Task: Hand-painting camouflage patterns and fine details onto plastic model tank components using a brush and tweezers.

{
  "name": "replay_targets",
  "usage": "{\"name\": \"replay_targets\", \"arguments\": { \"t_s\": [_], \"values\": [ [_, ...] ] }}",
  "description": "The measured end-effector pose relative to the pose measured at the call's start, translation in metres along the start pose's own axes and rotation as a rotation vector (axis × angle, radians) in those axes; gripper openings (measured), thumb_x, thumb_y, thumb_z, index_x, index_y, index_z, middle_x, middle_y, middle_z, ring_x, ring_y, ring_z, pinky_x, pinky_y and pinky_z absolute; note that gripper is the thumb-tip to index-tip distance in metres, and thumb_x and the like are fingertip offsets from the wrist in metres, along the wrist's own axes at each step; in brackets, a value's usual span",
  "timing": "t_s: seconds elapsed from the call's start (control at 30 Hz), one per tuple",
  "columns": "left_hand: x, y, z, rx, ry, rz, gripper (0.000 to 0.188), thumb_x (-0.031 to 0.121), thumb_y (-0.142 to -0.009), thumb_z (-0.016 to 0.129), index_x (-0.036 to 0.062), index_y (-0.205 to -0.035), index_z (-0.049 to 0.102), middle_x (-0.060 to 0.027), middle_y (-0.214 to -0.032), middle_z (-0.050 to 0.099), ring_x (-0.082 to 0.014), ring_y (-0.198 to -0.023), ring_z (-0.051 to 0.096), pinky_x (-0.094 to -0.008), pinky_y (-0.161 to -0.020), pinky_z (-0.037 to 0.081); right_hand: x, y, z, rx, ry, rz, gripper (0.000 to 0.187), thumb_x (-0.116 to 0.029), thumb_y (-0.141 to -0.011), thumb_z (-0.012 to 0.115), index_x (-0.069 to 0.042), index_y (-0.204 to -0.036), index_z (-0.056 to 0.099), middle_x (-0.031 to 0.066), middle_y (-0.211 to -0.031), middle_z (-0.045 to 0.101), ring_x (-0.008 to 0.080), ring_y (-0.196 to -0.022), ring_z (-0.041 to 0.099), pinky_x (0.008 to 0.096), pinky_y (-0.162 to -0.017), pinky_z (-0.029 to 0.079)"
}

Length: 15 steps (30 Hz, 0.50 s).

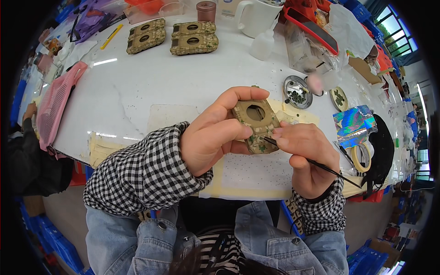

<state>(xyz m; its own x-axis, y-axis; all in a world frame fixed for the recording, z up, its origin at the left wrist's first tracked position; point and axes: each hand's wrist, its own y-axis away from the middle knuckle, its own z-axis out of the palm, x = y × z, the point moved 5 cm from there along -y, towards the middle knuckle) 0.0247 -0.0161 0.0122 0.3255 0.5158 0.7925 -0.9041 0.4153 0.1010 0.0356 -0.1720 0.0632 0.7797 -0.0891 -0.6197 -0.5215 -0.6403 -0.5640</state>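
Note:
A camouflage-painted model vehicle hull [269, 120] with a round hole in its top is tilted up over the table. My left hand [206, 135] grips it, thumb across the near part and fingers along the far edge and underneath. In my right hand [314, 151] is a slim black stick-like tool [329, 168], pinched near its tip. That tip meets the hull's near part, close to a green patch; whether it is a brush or tweezers I cannot make out. Similar hulls [194, 43] sit in two groups at the back left.
Right of the hull stand a round metal dish [287, 87] with dark green bits and a shallow lid [339, 98] with more. Beyond are a tape roll [361, 158], iridescent pouch [354, 124], white jug [259, 18] and red-cased phone [311, 30]. A pink mesh basket [59, 105] and another person's hand [30, 111] are left.

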Motion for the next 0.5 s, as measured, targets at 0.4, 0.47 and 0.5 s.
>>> {"name": "replay_targets", "arguments": {
  "t_s": [0.4,0.47,0.5],
  "values": [
    [-0.0006,0.0014,-0.0004,0.023,-0.017,0.011,0.052,0.006,-0.086,0.047,0.0090,-0.136,0.031,-0.0092,-0.122,0.050,-0.0167,-0.110,0.052,-0.0346,-0.091,0.049,-0.0019,-0.0001,0.0017,-0.020,0.040,-0.009,0.024,-0.013,-0.080,0.069,-0.002,-0.101,0.064,0.0132,-0.098,0.065,0.0290,-0.092,0.063,0.0408,-0.087,0.051],
    [-0.0018,0.0015,-0.0019,0.035,-0.045,0.007,0.051,0.006,-0.087,0.049,0.0094,-0.135,0.032,-0.0086,-0.121,0.050,-0.0158,-0.109,0.053,-0.0334,-0.090,0.050,-0.0016,0.0003,0.0021,-0.026,0.044,-0.012,0.025,-0.013,-0.079,0.070,-0.002,-0.101,0.064,0.0134,-0.098,0.065,0.0291,-0.092,0.063,0.0408,-0.087,0.051],
    [-0.0024,0.0013,-0.0024,0.034,-0.053,0.018,0.051,0.006,-0.088,0.049,0.0092,-0.135,0.032,-0.0085,-0.121,0.050,-0.0155,-0.109,0.053,-0.0329,-0.089,0.050,-0.0015,0.0005,0.0023,-0.028,0.047,-0.013,0.025,-0.012,-0.079,0.070,-0.002,-0.101,0.064,0.0135,-0.098,0.065,0.0291,-0.092,0.063,0.0408,-0.087,0.051]
  ]
}}
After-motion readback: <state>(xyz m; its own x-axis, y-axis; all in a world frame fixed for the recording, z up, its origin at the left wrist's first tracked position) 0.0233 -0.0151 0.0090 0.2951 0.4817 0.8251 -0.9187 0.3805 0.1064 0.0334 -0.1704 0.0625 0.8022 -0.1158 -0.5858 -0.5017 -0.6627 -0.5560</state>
